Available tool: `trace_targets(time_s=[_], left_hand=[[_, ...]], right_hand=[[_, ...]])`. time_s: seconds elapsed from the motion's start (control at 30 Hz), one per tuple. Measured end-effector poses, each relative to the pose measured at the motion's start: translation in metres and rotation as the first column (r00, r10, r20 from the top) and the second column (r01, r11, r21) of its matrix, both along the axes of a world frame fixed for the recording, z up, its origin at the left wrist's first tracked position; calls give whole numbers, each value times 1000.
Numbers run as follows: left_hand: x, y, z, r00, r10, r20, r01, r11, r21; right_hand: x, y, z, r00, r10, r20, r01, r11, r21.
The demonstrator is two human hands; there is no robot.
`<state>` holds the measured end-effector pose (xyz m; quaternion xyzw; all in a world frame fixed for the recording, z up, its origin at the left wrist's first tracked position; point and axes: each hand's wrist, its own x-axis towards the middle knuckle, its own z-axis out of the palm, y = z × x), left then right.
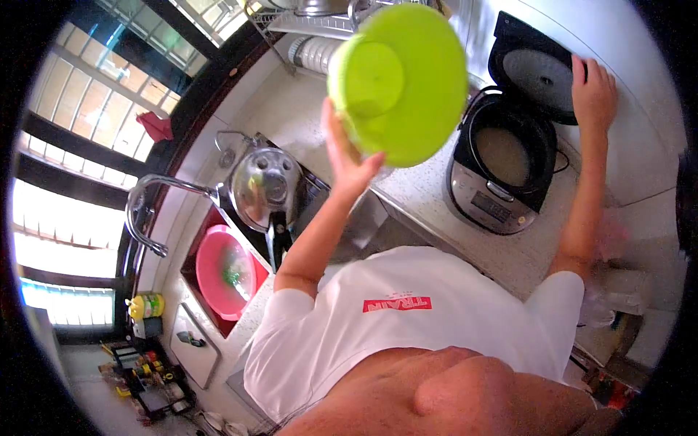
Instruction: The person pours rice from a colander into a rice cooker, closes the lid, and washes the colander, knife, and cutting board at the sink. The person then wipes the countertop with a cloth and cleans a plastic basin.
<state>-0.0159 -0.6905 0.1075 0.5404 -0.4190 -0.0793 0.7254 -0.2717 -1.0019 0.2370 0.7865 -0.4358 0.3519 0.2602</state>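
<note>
A bright green plastic bowl point(429, 80) is raised over the counter, tilted so that its round base shows. My left hand point(349, 156) grips it by the near edge, thumb visible and most fingers hidden behind it. On the right stands an open rice cooker point(483, 207). Its inner pot point(502, 156) has cloudy, pale contents. The black lid point(534, 76) is flipped up by the wall. At the lid's outer edge is my right hand point(596, 94), its fingers bent over the rim.
Left of my body, a pressure cooker point(265, 185) sits beside the curved faucet point(171, 185). A pink basin point(225, 272) stands in the sink area. A white cutting board point(195, 345) lies further left. Behind the bowl is a dish rack point(313, 23).
</note>
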Motion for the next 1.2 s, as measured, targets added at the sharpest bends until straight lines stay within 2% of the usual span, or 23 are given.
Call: trace_targets(time_s=[0.03, 0.07, 0.13, 0.2, 0.23, 0.27, 0.3, 0.33, 0.37, 0.4, 0.53, 0.6, 0.63, 0.67, 0.73, 0.77, 0.8, 0.83, 0.87, 0.9, 0.97, 1.13, 1.2], left_hand=[[13, 18, 7, 996, 92, 8, -92, 996, -1], [26, 35, 14, 983, 183, 14, -183, 983, 1], [58, 59, 46, 913, 320, 253, -305, 947, -98], [100, 67, 86, 664, 399, 632, -372, 910, -183], [108, 63, 101, 731, 384, 564, -354, 920, -169], [119, 56, 117, 710, 380, 593, -381, 915, -131], [142, 48, 130, 464, 446, 766, -536, 829, -158], [159, 36, 145, 63, 426, 902, -618, 727, -300], [174, 22, 152, 97, 386, 917, -595, 761, -258], [176, 5, 159, 49, 340, 939, -639, 733, -233], [212, -60, 168, -182, 63, 981, -614, 772, -163], [226, -88, 166, -145, -42, 989, -677, 733, -68], [235, -102, 167, -268, -25, 963, -606, 781, -149], [230, -108, 169, -149, -81, 985, -705, 708, -48], [240, -118, 176, 61, -155, 986, -622, 767, 159], [286, -131, 167, 52, -195, 979, -631, 754, 183], [292, -137, 171, -253, -164, 954, -587, 809, -16], [317, -152, 172, -165, -152, 975, -436, 898, 66], [281, -154, 177, -65, -201, 977, -333, 928, 169], [272, -156, 179, -230, -134, 964, -672, 738, -58], [265, -174, 180, -297, -41, 954, -492, 863, -116], [281, -200, 189, -333, -133, 933, -637, 762, -119], [278, -208, 193, -272, -230, 934, -754, 654, -58]], right_hand=[[-4, 20, 3, 1000, 18, -17, -15, 986, 164], [-9, 37, -3, 1000, 9, 0, -9, 986, 166], [-11, 68, -19, 976, 147, 163, -197, 915, 351], [4, 96, -26, 996, 88, 3, -65, 713, 698], [5, 91, -55, 980, 195, 51, -188, 792, 581], [7, 83, -92, 949, 305, 81, -308, 840, 446], [12, 81, -114, 941, 337, -10, -308, 872, 380], [17, 82, -132, 941, 337, -4, -310, 871, 380], [22, 84, -148, 929, 371, -4, -350, 881, 317], [23, 85, -158, 918, 396, -4, -382, 888, 254], [14, 90, -158, 965, 258, 54, -264, 937, 231], [13, 87, -165, 972, 224, 74, -234, 954, 190], [14, 86, -166, 970, 223, 93, -236, 956, 172], [15, 85, -167, 970, 216, 111, -232, 960, 158], [17, 85, -165, 953, 258, 158, -283, 945, 166], [16, 90, -161, 957, 232, 175, -270, 933, 240], [14, 92, -157, 962, 190, 194, -245, 917, 315], [11, 87, -168, 952, 244, 184, -272, 951, 147], [9, 86, -169, 947, 254, 199, -288, 943, 169], [7, 89, -168, 955, 218, 200, -245, 962, 117], [12, 86, -176, 960, 182, 211, -200, 977, 69], [9, 89, -174, 952, 168, 254, -195, 977, 86], [9, 89, -177, 958, 149, 247, -180, 978, 107]])
